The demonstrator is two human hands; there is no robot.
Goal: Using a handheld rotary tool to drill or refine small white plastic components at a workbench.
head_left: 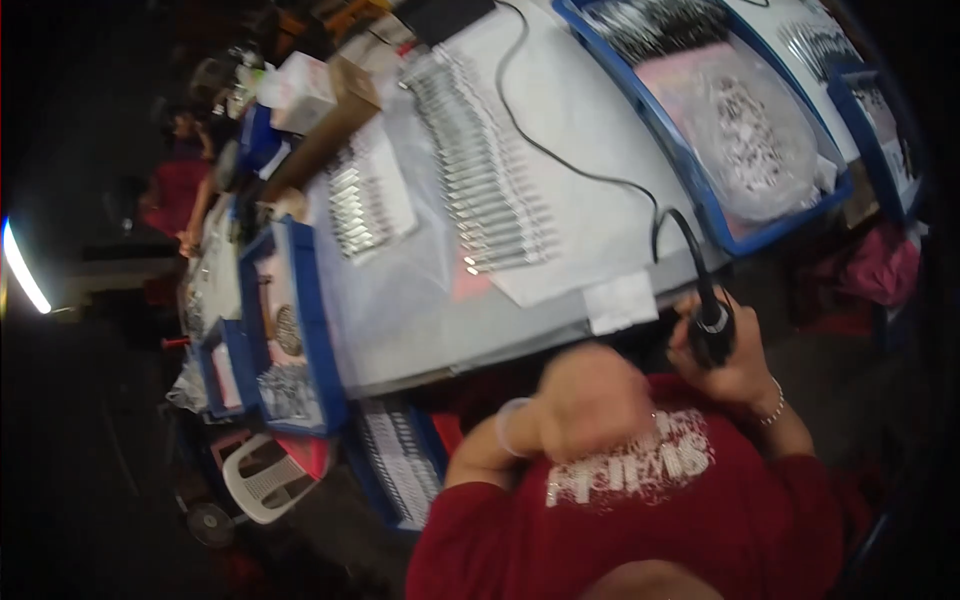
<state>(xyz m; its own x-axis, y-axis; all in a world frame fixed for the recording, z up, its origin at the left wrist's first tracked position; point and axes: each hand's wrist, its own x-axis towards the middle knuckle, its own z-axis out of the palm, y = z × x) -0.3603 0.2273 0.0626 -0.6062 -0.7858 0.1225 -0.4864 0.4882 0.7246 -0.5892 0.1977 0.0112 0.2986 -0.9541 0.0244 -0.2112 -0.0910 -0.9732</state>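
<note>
My right hand [745, 355] is closed round a black corded hand tool [712, 330], just off the near edge of the table. Its cable [590, 178] rises from the tool and runs back across the white sheet. What kind of tool it is cannot be made out. My left hand [597, 402] is held in front of the red shirt, smeared by motion, so its fingers and anything in them do not show. Beyond both hands, a long row of silver metal parts [480, 165] lies side by side on the table [420, 340]. A shorter row of shiny parts [358, 205] lies to its left.
At the right, a blue tray [715, 205] holds a clear bag of small parts [750, 140] and dark pieces. More blue trays stand left [315, 330] and below the table's edge [405, 465]. A white plastic chair [265, 480] and another person [180, 190] are at left.
</note>
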